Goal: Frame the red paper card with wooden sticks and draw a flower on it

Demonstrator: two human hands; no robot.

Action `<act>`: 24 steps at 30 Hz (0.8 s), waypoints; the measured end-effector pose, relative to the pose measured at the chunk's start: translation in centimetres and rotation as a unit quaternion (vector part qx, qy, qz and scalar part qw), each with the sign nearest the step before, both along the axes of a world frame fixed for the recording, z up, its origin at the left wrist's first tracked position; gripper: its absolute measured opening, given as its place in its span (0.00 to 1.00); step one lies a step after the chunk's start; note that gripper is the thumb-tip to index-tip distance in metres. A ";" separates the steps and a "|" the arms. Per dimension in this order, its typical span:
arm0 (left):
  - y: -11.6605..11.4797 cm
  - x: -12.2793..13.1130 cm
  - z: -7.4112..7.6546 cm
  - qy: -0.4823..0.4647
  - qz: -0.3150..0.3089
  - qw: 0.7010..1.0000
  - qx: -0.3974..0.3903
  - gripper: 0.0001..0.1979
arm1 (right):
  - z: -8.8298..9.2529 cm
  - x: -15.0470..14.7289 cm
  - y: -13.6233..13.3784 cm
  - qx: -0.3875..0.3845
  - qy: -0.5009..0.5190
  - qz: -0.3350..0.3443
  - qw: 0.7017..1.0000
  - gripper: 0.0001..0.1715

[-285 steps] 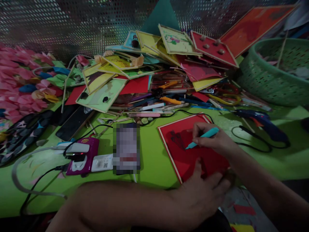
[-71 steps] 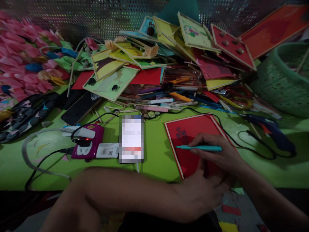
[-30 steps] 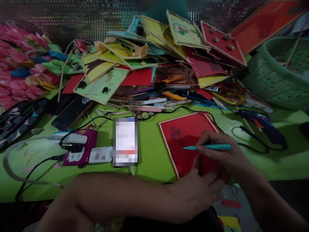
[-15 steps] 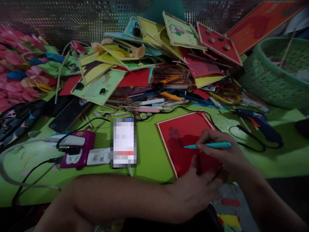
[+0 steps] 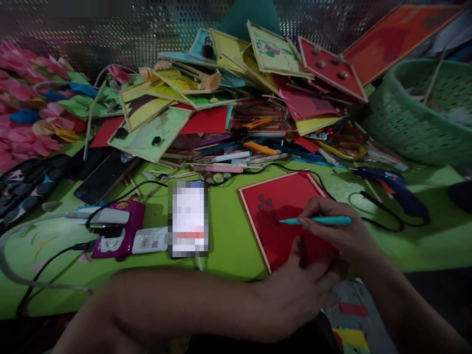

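A person sits at a green table [image 5: 226, 231] and works with two bare hands. The right hand [image 5: 332, 228] pinches a turquoise pen [image 5: 330, 220] between the thumb and the fingers; the pen lies almost flat, and its tip points to the left, at the dark lines of a small drawing [image 5: 266, 204]. This drawing is on a red board [image 5: 282, 246], which lies on the table in front of the person and has pale strips along its edges. The left hand [image 5: 300, 290] is at the lower part of the board, with its thumb spread away from the fingers and pointing up over the red surface; whether the fingers grip the edge, one cannot tell. To the left of the board, well apart from it, there is a phone [image 5: 188, 219] with a bright, blurred screen, and beside the phone a purple power socket [image 5: 136, 226] with plugs and cables. To the right of the board lies a blue glue gun [image 5: 396, 189]. Behind, many framed pictures [image 5: 275, 54] are heaped up, near a green basket [image 5: 407, 115].
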State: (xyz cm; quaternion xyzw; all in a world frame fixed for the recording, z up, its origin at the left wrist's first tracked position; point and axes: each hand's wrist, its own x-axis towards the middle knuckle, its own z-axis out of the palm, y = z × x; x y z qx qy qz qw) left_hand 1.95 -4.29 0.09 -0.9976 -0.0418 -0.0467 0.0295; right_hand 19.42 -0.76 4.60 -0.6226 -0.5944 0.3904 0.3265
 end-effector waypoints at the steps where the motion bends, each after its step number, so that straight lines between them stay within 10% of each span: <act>1: 0.0 0.0 0.0 -0.007 0.004 1.000 0.001 0.26 | 0.0 0.0 0.0 0.000 -0.002 -0.003 1.000 0.10; 24: 0.0 0.0 -0.2 -0.020 0.007 1.000 -0.007 0.27 | -1.3 0.5 0.2 0.074 -0.040 -0.050 0.995 0.08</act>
